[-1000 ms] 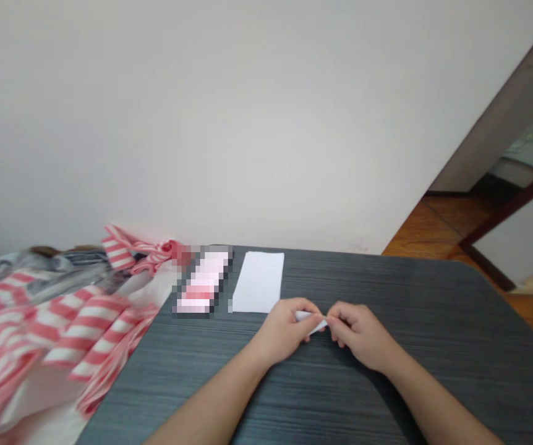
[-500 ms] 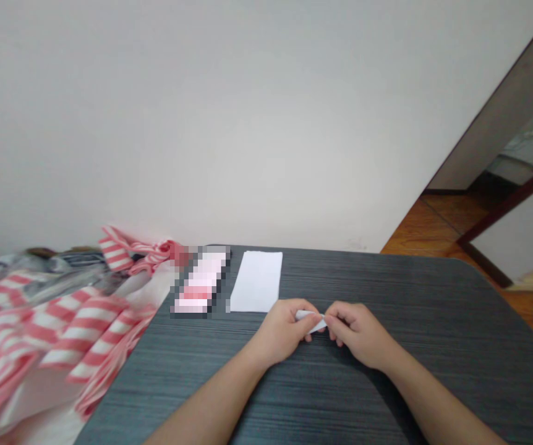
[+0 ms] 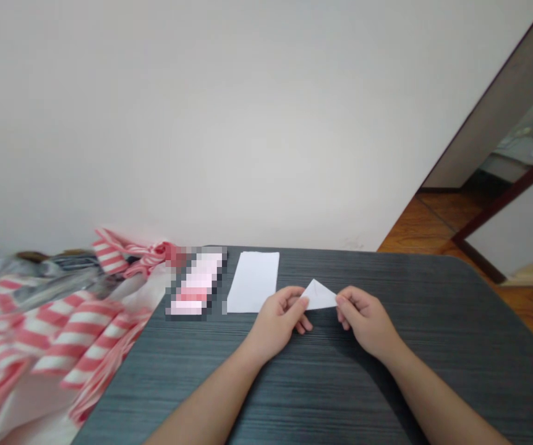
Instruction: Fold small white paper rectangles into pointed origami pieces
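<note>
A small piece of white paper (image 3: 318, 296), folded into a triangle with its point upward, is held just over the dark table (image 3: 303, 395). My left hand (image 3: 281, 320) pinches its left corner between thumb and fingers. At the opposite corner, my right hand (image 3: 366, 318) grips the paper with thumb and fingertips. A crease line shows on the triangle's face. Beyond my left hand lies a stack of white paper sheets (image 3: 253, 281), flat on the table.
Left of the sheets is a pixelated pinkish item (image 3: 198, 281). Red-and-white striped cloth (image 3: 76, 334) is heaped beside the table's left edge. A pale wall (image 3: 266, 123) rises behind the table, and wooden floor (image 3: 417, 225) shows at the right.
The folded paper has turned up so its triangular face shows; before, it was mostly covered by my fingers. My hands have moved slightly apart, each still holding a corner.
</note>
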{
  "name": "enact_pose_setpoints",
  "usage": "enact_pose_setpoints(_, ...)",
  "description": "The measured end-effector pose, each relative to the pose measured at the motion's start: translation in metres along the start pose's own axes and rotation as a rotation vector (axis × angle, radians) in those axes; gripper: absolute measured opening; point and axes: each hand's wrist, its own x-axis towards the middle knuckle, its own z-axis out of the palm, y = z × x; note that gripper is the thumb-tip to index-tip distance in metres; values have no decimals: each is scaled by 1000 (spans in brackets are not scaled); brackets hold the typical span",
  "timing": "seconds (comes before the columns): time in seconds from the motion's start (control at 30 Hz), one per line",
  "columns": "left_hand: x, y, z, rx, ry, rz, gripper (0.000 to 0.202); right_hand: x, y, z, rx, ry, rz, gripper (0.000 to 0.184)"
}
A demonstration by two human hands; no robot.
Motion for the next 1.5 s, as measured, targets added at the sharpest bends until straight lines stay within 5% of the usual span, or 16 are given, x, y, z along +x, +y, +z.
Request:
enact_pose_setpoints(0.8,-3,6,-1,71,-95,-11,39,1,5,0,89,-23,57,33)
enact_pose_setpoints(1.5,-1,-2,1,-21,-29,26,32,1,1,3,77,-64,113,32)
